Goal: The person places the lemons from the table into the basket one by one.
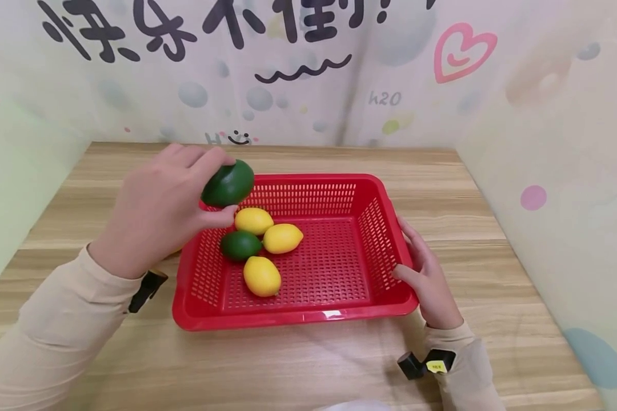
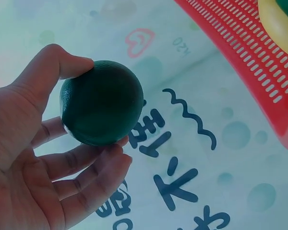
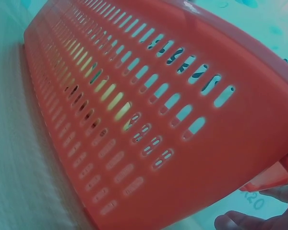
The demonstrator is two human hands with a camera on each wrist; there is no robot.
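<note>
My left hand [image 1: 159, 200] grips a dark green lime [image 1: 229, 184] between thumb and fingers, above the left end of a red plastic basket [image 1: 308, 315]. In the left wrist view the lime [image 2: 103, 103] looks round and smooth, with the thumb on one side and fingertips on the other. Inside the basket, towards its left side, lie another green lime [image 1: 240, 246] and three yellow lemons [image 1: 283, 238]. At the basket's right wall, my right hand [image 1: 429, 279] holds the rim, thumb inside and fingers outside. The right wrist view shows the basket's slotted outer wall [image 3: 134, 96] and a few fingertips.
The basket stands on a wood-grain table [image 1: 308, 365]. Behind it rises a pale wall [image 1: 308, 114] with black lettering and painted bubbles. Black wrist cameras sit on both sleeves, the right one [image 1: 413, 365] close to the basket's front right corner.
</note>
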